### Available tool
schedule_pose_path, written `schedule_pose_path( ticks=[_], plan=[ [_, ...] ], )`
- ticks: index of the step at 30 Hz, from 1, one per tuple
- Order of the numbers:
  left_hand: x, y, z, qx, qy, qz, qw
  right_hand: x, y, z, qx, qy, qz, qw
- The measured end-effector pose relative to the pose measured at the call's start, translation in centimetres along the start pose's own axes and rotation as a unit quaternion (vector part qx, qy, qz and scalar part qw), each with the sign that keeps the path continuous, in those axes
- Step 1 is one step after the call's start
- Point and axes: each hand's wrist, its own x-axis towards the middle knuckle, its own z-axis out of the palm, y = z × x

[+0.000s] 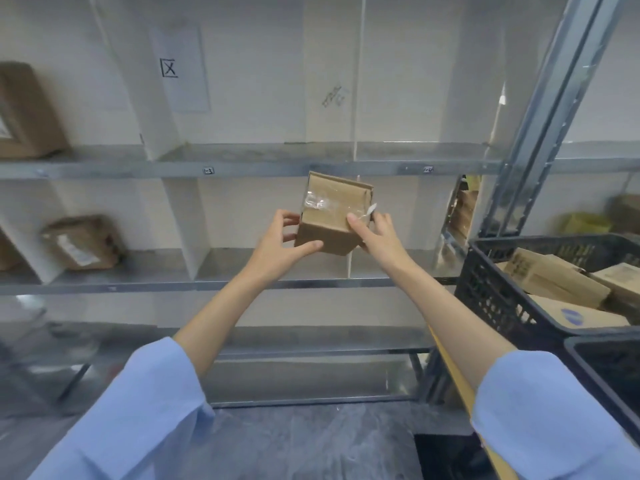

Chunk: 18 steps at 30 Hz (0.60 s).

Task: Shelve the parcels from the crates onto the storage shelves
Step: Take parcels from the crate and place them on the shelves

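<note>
I hold a small brown cardboard parcel, sealed with clear tape, up in front of the metal storage shelves. My left hand grips its left side and lower edge, thumb under the front. My right hand holds its right side, thumb on the taped top face. The parcel hangs level with the middle shelf bay, below the upper shelf's front rail. A black plastic crate at the right holds several more cardboard parcels.
White dividers split the shelves into bays. A brown parcel sits on the upper shelf at far left, and a labelled one in the left middle bay. A grey upright post stands right. A second black crate is nearer me.
</note>
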Motion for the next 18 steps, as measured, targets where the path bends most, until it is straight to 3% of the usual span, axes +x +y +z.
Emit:
schedule_pose_path(
  ticks=[10, 18],
  plan=[
    [-0.3, -3.8, -6.5, -0.016, 0.054, 0.002, 0.998, 0.9, -1.1, 6.7, -0.047, -0.015, -0.075, 0.996],
    [-1.3, -6.0, -10.0, 0.001, 0.07, 0.013, 0.997, 1.0, -1.1, 11.0, -0.037, -0.04, -0.081, 0.995]
  ],
)
